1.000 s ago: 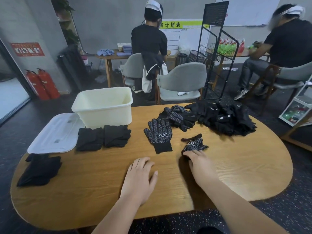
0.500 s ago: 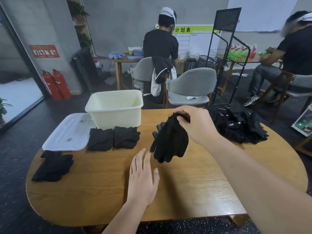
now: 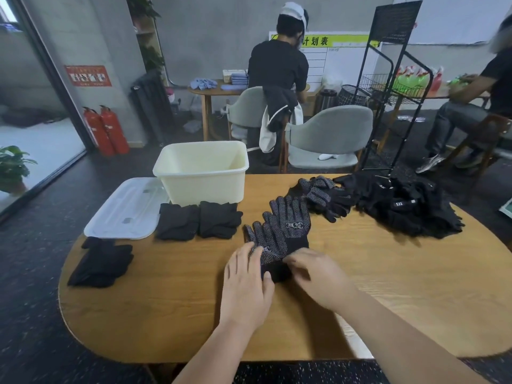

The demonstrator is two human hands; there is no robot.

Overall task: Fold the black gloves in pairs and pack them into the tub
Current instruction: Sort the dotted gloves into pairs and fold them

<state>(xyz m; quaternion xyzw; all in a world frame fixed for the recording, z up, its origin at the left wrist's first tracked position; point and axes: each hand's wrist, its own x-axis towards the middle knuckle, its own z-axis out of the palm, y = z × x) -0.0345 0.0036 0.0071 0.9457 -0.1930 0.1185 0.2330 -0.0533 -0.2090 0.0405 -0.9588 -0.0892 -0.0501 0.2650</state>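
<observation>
1. The dotted gloves (image 3: 279,231) lie at the centre of the table (image 3: 388,286). One overlaps the other, with fingers fanned toward 12 o'clock and cuffs toward 6 o'clock.
2. The left hand (image 3: 246,275) comes in from 7 o'clock. It holds nothing; its fingers are straight and flat, pressing on the nearer glove.
3. The right hand (image 3: 313,270) sits at the cuffs from 5 o'clock. It is motion-blurred, so I cannot tell whether it pinches the cuff or only rests on it.
4. Risk: the 2 gloves are offset, not squared up. A fold made now would likely leave fingers poking out, and the bundle could spring open.
5. Risk: the grip dots face up. They may catch on skin and drag the top glove askew when a hand slides across.
6. Risk: the loose gloves (image 3: 324,198) at 1 o'clock lie just beside the pair's fingertips, with the heap (image 3: 401,206) beyond at 2 o'clock. A careless sweep could snag a stray and spoil the pairing.
7. The tub (image 3: 205,187) stands open at 11 o'clock, with its lid (image 3: 124,209) lying flat at 10 o'clock.
8. Risk: 2 folded bundles (image 3: 198,220) sit right in front of the tub's wall. A low carry toward the tub could knock them open.
9. Risk: the third bundle (image 3: 102,261) at 9 o'clock lies near the table's edge, so a nudge from a forearm might send it off.
</observation>
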